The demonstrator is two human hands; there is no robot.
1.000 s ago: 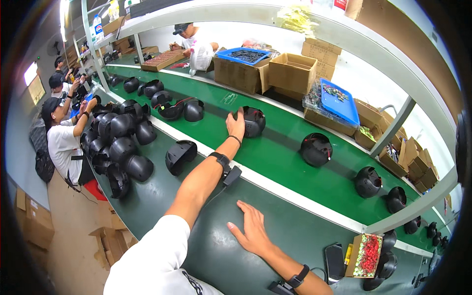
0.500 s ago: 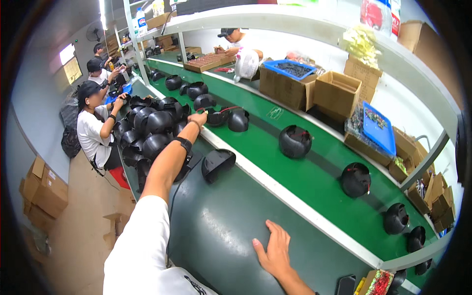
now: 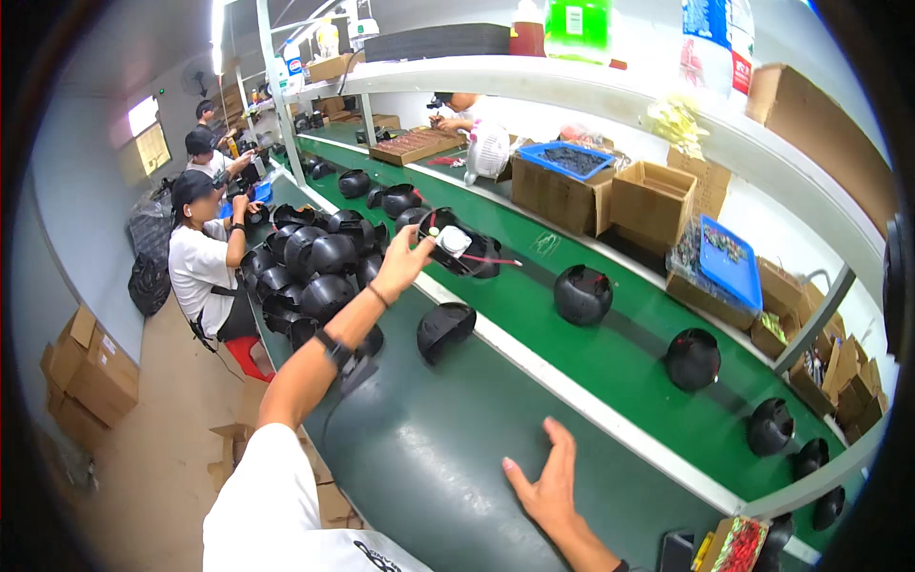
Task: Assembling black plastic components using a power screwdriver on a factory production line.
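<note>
My left hand reaches out over the green conveyor belt, fingers closed on the edge of a rounded black plastic housing. A white part shows inside this housing, and a red wire sticks out to its right. My right hand hovers low over the dark green worktop, open with thumb and fingers apart, holding nothing. Between the hands, a single black half shell rests on the worktop beside the belt's white edge. Left of my forearm lies a heap of black shells.
Several round black housings stand along the belt. Cardboard boxes and a blue tray line its far side, below a white shelf. Co-workers sit at the left and far side. A phone lies near the lower edge.
My left hand has lifted the black housing from the belt and tilted it, bringing its white part into sight. My right hand stays open, its fingers slightly more spread. The view has shifted a little.
</note>
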